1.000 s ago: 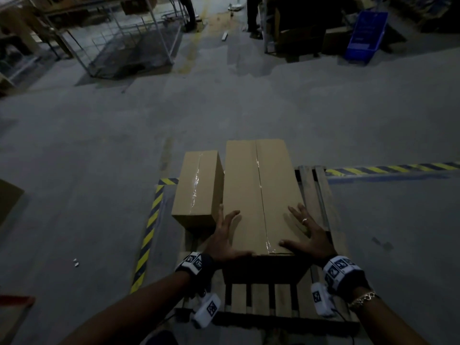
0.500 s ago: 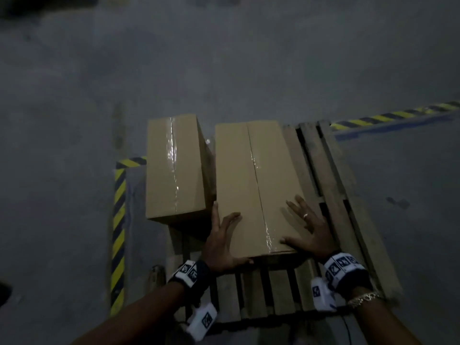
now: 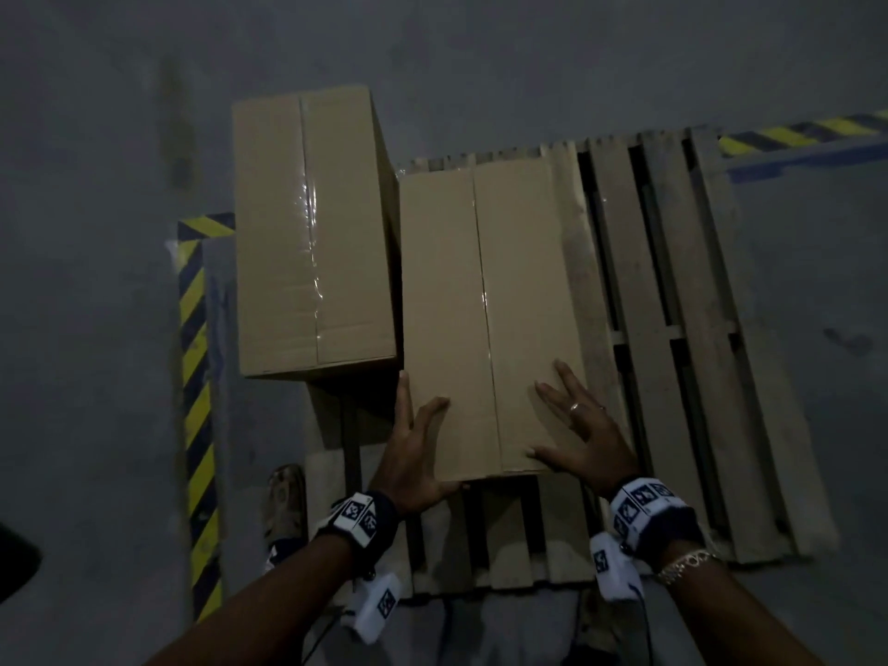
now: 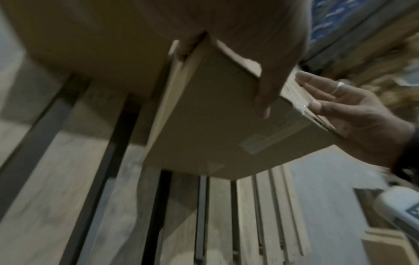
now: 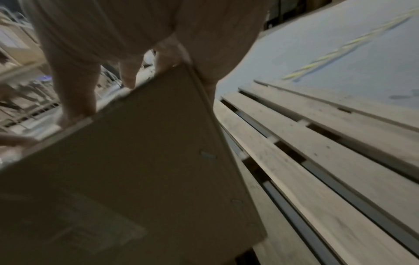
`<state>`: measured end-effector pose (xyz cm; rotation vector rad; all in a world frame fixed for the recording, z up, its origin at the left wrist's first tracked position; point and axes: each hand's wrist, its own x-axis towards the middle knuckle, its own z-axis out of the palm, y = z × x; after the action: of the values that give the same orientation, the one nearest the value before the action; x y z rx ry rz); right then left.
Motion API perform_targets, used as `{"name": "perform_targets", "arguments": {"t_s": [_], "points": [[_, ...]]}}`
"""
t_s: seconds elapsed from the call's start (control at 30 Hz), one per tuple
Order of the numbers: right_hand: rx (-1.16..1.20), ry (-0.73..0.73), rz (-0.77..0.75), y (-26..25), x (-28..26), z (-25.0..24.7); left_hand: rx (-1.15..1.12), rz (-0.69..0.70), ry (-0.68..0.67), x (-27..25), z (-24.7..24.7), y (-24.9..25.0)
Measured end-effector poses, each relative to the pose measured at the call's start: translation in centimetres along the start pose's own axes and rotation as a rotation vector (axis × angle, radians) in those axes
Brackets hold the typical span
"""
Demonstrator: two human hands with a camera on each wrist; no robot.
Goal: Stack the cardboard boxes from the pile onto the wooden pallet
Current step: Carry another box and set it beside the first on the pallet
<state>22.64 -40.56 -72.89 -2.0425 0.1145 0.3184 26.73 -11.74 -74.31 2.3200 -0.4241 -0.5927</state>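
Note:
Two brown taped cardboard boxes lie side by side on the wooden pallet (image 3: 696, 358). The taller left box (image 3: 312, 233) overhangs the pallet's left edge. The lower right box (image 3: 485, 305) lies lengthwise beside it, and both my hands are on its near end. My left hand (image 3: 415, 442) spans the near left corner, fingers straight along the side and thumb on top. My right hand (image 3: 584, 427) lies flat on the top near the right edge, fingers spread. In the left wrist view the box's near end face (image 4: 215, 116) fills the middle, with the right hand (image 4: 353, 114) open beside it.
Bare pallet slats (image 5: 317, 161) stretch to the right of the boxes. Yellow-black floor tape (image 3: 197, 377) runs along the pallet's left side, and another strip of tape (image 3: 807, 132) lies at the far right. My shoe (image 3: 286, 497) stands by the pallet's near left corner. Grey concrete floor lies all around.
The view has tilted down onto the pallet. The right box has come lower and now sits below the top of the left box. Both hands have stayed at its near end.

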Motion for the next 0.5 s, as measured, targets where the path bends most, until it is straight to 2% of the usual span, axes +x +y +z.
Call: {"name": "perform_targets", "arguments": {"t_s": [0.1,0.3,0.43,0.5], "points": [[-0.050,-0.063,0.003,2.0,-0.1,0.4,0.008,-0.035,-0.031,-0.6,1.6,-0.7],[-0.274,-0.247,0.078,5.0,-1.9,-1.1,0.131,-0.144,-0.177,-2.0,3.5,-0.3],[-0.420,-0.281,0.141,5.7,-2.6,-1.4,0.476,-0.133,-0.338,-1.2,3.8,0.6],[-0.424,-0.280,0.168,6.0,-2.8,-1.2,0.596,-0.117,-0.362,-0.6,4.1,0.6]]}}
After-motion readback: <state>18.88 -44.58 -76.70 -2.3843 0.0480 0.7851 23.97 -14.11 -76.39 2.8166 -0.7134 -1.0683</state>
